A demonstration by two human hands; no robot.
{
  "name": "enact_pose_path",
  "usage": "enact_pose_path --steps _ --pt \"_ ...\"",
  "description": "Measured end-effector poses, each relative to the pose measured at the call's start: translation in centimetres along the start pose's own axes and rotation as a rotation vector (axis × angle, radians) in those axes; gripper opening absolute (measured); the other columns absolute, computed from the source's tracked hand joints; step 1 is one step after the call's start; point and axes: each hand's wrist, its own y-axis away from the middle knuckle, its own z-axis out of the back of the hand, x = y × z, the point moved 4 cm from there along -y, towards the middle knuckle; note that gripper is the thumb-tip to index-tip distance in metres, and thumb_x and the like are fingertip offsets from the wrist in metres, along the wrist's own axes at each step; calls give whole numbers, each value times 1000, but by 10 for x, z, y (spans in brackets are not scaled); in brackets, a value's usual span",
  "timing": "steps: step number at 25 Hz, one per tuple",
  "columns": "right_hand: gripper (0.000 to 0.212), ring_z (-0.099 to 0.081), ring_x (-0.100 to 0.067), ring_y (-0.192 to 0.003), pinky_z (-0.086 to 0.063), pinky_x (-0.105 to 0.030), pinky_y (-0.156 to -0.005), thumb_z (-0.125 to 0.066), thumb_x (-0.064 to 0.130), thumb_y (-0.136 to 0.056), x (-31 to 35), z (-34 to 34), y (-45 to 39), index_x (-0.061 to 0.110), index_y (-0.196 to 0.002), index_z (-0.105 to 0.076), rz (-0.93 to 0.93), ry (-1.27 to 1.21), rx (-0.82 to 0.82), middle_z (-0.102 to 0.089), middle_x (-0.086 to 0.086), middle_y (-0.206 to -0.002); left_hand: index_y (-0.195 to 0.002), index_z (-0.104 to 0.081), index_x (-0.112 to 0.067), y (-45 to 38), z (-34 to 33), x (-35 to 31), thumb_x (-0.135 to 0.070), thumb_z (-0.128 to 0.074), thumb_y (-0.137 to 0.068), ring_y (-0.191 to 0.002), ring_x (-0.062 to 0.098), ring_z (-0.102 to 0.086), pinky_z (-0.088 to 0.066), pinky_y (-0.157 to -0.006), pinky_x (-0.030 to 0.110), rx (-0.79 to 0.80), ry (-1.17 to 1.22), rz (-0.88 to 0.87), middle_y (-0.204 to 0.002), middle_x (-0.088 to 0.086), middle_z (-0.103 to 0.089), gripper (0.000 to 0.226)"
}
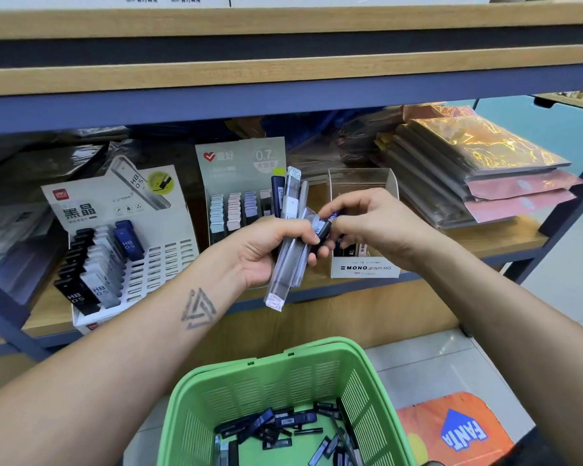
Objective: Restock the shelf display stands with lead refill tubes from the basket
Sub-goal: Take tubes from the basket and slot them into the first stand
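My left hand [270, 243] grips a bundle of lead refill tubes [290, 230], clear and dark ones, held upright in front of the shelf. My right hand [367, 220] pinches a small dark blue tube [334, 216] at the top of that bundle. Below, a green basket [367, 364] holds several dark loose tubes [283, 428]. On the shelf stand a white HB 0.5 display stand [169, 260] partly filled at its left, a grey 0.7 stand [239, 169] with pastel tubes, and a clear MONO graph stand [367, 269] behind my right hand.
Stacks of wrapped folders [485, 169] lie on the shelf's right side. Dark plastic-wrapped goods [21, 223] fill the left. A wooden shelf board [283, 72] hangs overhead. An orange FANTA floor mat [458, 428] lies beside the basket.
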Motion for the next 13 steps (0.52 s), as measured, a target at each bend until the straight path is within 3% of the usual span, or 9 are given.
enact_pose_path --steps 3,9,13 --pt "28 -68 -22 -80 -60 -33 -80 -66 -11 -84 -1 0 3 7 -104 -74 -36 -14 72 -74 -18 -89 -103 -63 3 -1 1 -1 11 -51 -86 -69 22 -66 -54 -55 21 -21 36 1 -85 20 -66 22" --pt "24 -69 -24 -90 -56 -54 -95 -78 8 -85 -3 -3 1 1 -107 -73 -14 -66 64 -72 -20 -101 -96 -63 1 0 4 -3 13 -52 -84 -68 22 -68 -57 -58 23 -57 51 -28 -78 17 -67 19" --pt "25 -69 -28 -93 -55 -52 -97 -75 6 -86 -4 1 -1 -3 -109 -72 -41 -126 56 -69 -28 -110 -94 -66 2 1 3 -4 13 -53 -86 -68 22 -67 -57 -57 23 -45 5 -39 -79 18 -68 19"
